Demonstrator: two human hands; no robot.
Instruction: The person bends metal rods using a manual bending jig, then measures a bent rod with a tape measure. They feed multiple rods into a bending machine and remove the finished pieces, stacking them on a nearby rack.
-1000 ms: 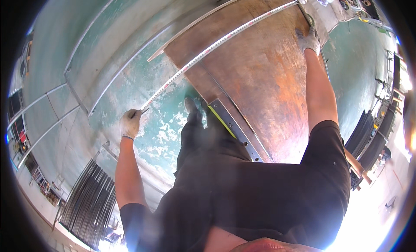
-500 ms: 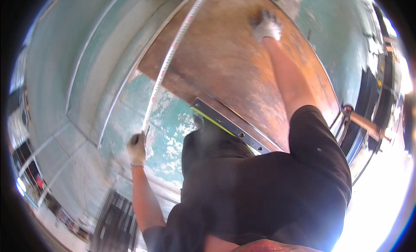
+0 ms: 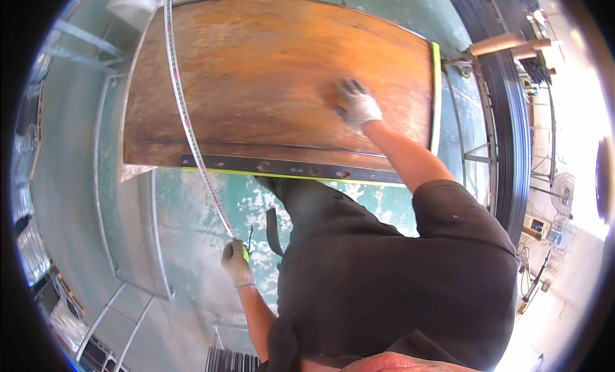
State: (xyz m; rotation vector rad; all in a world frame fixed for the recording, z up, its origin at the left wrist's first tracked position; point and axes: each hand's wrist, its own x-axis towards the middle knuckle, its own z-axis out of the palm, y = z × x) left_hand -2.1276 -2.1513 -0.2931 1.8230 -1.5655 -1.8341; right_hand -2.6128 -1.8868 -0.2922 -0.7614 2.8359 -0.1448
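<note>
Holding hand: the gloved left hand point(image 3: 237, 263) is at the near left, its fingers closed around the end of a tape measure point(image 3: 185, 119), with a bit of green showing.
Tape line: from that hand it slants over the near edge, crosses the left part of the mottled brown tabletop point(image 3: 269, 64) and leaves view at the far left.
Gloved right hand point(image 3: 359, 107): over the tabletop's right half, fingers somewhat apart and blurred; whether it presses on the surface cannot be told.
Near edge: a dark bar point(image 3: 291, 168) with holes and a yellow-green border runs along it; the tape passes over this bar, and the right forearm point(image 3: 410, 153) covers the edge farther right.
Right edge: a yellow-green strip point(image 3: 436, 90).
Right side: long dark bars point(image 3: 509, 135) in a bundle, a brown tube point(image 3: 496, 43) across them, a fan point(image 3: 564, 191) beyond.
Left side: pale metal rails point(image 3: 98, 173) on the worn green floor point(image 3: 224, 209).
Near middle: the dark trouser leg point(image 3: 320, 205) stands just beside the tabletop.
</note>
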